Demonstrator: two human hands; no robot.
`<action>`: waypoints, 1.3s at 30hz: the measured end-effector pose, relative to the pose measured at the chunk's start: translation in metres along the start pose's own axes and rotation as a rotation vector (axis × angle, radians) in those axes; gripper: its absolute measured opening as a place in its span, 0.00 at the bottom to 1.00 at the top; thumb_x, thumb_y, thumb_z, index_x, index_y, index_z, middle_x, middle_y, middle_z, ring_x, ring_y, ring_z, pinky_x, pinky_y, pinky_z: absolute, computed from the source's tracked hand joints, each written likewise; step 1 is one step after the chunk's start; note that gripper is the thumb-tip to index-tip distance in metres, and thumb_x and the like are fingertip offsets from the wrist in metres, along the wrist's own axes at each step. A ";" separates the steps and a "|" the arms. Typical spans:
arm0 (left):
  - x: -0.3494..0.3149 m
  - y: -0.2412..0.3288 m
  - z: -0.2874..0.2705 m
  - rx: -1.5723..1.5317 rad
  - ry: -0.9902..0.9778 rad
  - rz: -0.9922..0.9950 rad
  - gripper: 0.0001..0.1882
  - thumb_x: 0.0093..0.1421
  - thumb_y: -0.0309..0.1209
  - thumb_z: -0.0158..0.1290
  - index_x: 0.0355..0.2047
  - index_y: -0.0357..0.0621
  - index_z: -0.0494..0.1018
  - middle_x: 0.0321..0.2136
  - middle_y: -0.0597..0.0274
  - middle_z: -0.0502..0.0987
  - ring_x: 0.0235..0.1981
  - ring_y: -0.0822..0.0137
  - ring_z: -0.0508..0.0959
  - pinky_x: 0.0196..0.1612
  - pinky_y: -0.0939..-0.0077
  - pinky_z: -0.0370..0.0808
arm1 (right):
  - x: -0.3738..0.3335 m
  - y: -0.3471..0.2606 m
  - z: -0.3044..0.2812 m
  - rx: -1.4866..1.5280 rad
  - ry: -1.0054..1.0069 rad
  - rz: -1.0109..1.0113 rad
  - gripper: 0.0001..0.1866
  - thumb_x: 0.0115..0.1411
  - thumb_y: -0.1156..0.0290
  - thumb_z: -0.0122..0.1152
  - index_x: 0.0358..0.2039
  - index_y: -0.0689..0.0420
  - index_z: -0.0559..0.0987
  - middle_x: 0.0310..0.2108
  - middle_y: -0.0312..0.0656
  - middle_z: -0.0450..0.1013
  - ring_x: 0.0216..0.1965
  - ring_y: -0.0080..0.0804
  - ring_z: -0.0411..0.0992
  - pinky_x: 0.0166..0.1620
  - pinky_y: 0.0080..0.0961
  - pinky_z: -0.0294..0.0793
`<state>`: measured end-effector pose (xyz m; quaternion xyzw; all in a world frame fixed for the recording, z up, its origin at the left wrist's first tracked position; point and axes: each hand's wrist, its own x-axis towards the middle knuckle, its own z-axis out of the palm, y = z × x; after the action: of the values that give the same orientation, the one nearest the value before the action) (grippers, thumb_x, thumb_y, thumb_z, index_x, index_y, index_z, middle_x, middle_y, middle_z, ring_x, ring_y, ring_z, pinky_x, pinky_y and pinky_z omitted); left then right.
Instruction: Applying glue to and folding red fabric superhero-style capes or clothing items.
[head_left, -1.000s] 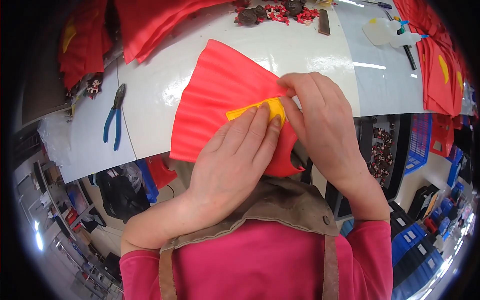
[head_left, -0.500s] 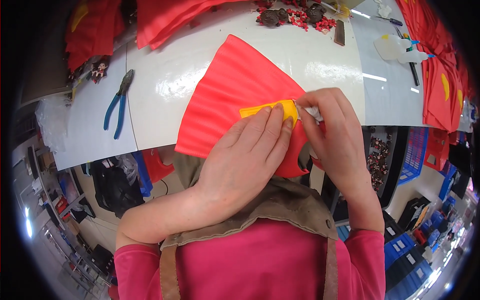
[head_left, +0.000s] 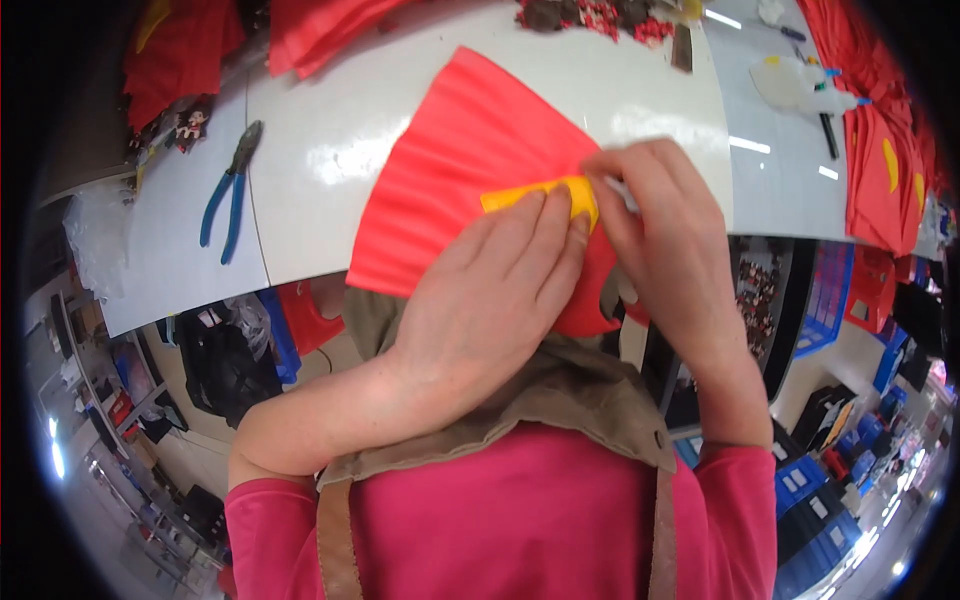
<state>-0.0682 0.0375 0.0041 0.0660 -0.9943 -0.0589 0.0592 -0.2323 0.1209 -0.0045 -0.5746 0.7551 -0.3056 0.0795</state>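
Observation:
A red, pleated, fan-shaped soft piece [head_left: 455, 165] lies on the table, and its narrow end hangs past the near edge. A yellow strip [head_left: 515, 196] crosses that narrow end. My left hand [head_left: 490, 270] holds the piece there, its fingers laid close together over the yellow strip and its thumb hidden. At the strip's right end, my right hand [head_left: 660, 210] is closed in a pinch on a small white wad [head_left: 622, 193], mostly covered by the fingers. The fingertips touch the edge where yellow meets red.
Blue-handled pliers [head_left: 228, 195] lie at left. More red pieces [head_left: 325, 30] are stacked at the back and hang at right [head_left: 885, 160]. Small dark and red parts [head_left: 600, 18] sit at the far side, near white squeeze bottles [head_left: 785, 85]. A blue crate [head_left: 825, 300] stands below right.
My right fingertips have drawn in closer against the yellow strip, and less of the white wad shows. The whole view has shifted slightly, while my left hand keeps its place on the piece.

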 end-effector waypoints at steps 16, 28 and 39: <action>-0.002 0.000 0.007 0.043 0.138 -0.002 0.20 0.50 0.26 0.53 0.45 0.40 0.73 0.47 0.56 0.73 0.48 0.61 0.74 0.47 0.72 0.74 | -0.004 -0.004 -0.005 0.000 -0.007 -0.044 0.07 0.54 0.80 0.56 0.36 0.62 0.73 0.33 0.45 0.70 0.32 0.41 0.71 0.35 0.30 0.71; -0.003 -0.001 0.002 -0.003 0.062 -0.013 0.23 0.50 0.27 0.50 0.49 0.39 0.70 0.50 0.54 0.70 0.52 0.60 0.71 0.50 0.70 0.72 | 0.004 -0.007 -0.003 0.031 -0.043 -0.049 0.09 0.53 0.82 0.56 0.36 0.62 0.72 0.33 0.46 0.71 0.35 0.41 0.72 0.38 0.29 0.72; -0.005 -0.001 0.003 -0.016 0.052 -0.018 0.24 0.50 0.27 0.50 0.51 0.39 0.69 0.51 0.54 0.70 0.52 0.58 0.70 0.50 0.70 0.71 | 0.004 -0.010 -0.010 0.048 -0.115 -0.024 0.09 0.53 0.81 0.57 0.36 0.62 0.71 0.34 0.46 0.71 0.36 0.43 0.72 0.39 0.30 0.72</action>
<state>-0.0640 0.0378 0.0009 0.0760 -0.9913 -0.0657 0.0852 -0.2302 0.1197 0.0093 -0.5983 0.7347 -0.2909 0.1326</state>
